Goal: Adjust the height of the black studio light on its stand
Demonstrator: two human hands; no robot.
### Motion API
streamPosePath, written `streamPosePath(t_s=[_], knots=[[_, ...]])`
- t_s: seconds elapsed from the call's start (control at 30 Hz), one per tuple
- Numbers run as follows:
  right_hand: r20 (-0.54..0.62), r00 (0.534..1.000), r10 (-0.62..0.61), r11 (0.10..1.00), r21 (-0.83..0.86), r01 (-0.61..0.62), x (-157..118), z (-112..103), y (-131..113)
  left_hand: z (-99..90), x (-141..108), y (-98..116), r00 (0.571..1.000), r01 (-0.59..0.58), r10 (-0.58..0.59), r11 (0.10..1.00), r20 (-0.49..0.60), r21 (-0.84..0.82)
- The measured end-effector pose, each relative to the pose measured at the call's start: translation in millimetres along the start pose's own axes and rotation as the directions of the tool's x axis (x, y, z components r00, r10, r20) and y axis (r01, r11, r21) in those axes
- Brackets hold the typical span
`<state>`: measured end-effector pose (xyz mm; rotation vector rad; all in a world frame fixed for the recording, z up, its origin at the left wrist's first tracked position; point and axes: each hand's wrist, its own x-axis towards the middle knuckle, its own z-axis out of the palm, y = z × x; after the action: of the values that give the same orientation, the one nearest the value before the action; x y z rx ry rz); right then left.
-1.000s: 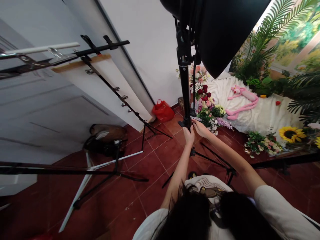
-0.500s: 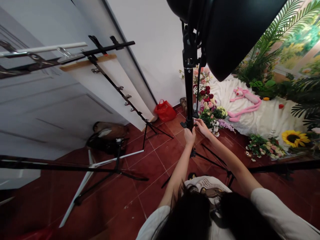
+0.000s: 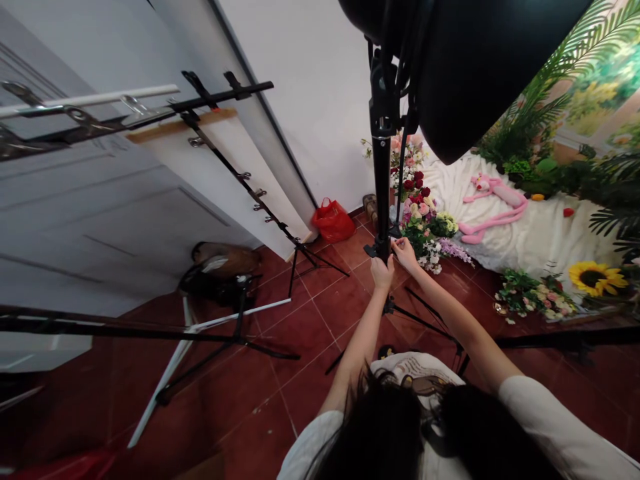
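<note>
Gripping a black light stand (image 3: pixel 381 180), left hand (image 3: pixel 383 273) closed around its pole, right hand (image 3: pixel 404 254) pinching its side, flower bunches (image 3: pixel 425 227) just beyond

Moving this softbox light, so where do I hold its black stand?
Grip the black stand's pole low, just above the leg collar, from the near side, away from the flowers; the large softbox overhangs the top, so a low hold likely stays steadier.

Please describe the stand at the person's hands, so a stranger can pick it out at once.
Find the big black softbox at the top of the view. Below it runs a black light stand pole, beside the flowers. Only this stand has the left hand and right hand at it.
</note>
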<state>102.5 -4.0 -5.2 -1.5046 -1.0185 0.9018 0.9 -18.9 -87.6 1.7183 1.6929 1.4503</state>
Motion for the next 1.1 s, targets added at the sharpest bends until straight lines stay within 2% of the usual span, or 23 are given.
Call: streamPosePath(t_s=[0.2,0.33,0.43,0.53,0.73,0.9,1.0,1.1], knots=[[-0.044,0.998,0.045,0.961,-0.271,-0.055,7,-2,-7,-3.2,0,7,0.999,0.038,-0.038,0.999,0.021,-0.024],[-0.004,0.986,0.167,0.842,-0.520,-0.144,11,-3,-23,-8.3,1,16,0.997,0.066,-0.064,0.996,0.039,-0.058],[0.038,0.968,0.247,0.789,-0.587,-0.178,13,-4,-31,-10.2,1,21,0.996,0.082,-0.080,0.994,0.033,-0.077],[0.062,0.968,0.244,0.823,-0.540,-0.173,11,-6,-32,-10.5,1,22,0.996,0.088,-0.085,0.993,0.033,-0.079],[0.083,0.987,0.135,0.920,-0.381,-0.094,5,-8,-24,-14.3,1,27,0.993,0.100,-0.094,0.991,0.070,-0.088],[0.161,0.977,0.143,0.976,-0.187,-0.112,-3,-12,-16,-17.8,-1,35,0.994,0.086,-0.079,0.990,0.073,-0.111],[0.231,0.965,0.128,0.987,-0.129,-0.100,-15,-25,-5,-19.4,-5,38,0.994,0.099,-0.093,0.990,0.056,-0.104],[0.331,0.935,0.130,0.988,-0.119,-0.095,-35,-50,10,-22.6,-13,39,0.994,0.107,-0.105,0.991,0.035,-0.080]])
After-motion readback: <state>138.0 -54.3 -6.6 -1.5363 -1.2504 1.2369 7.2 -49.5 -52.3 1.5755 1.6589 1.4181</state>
